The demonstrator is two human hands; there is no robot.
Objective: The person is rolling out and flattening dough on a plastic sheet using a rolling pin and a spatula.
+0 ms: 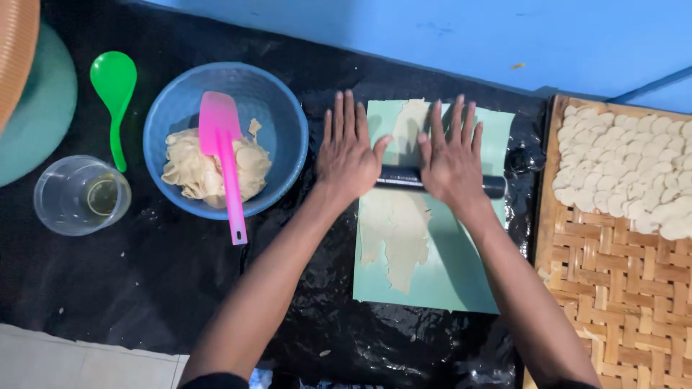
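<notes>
- Black rolling pin (pixel 404 178) lies across a pale green mat (pixel 461 274), on a thin, ragged sheet of dough (pixel 398 238).
- Left hand (pixel 349 151) and right hand (pixel 453 157) press flat on the pin, fingers straight and slightly spread, not clamped.
- Blue bowl (pixel 277 108) with a pink spatula (pixel 224 155) sits left; a woven tray (pixel 620 288) of dough rounds sits right.

Bright, even overhead light; the crinkled black plastic sheet (pixel 180 288) glints with glare (mostly lower centre), shadows soft, focus mildly soft throughout.
</notes>
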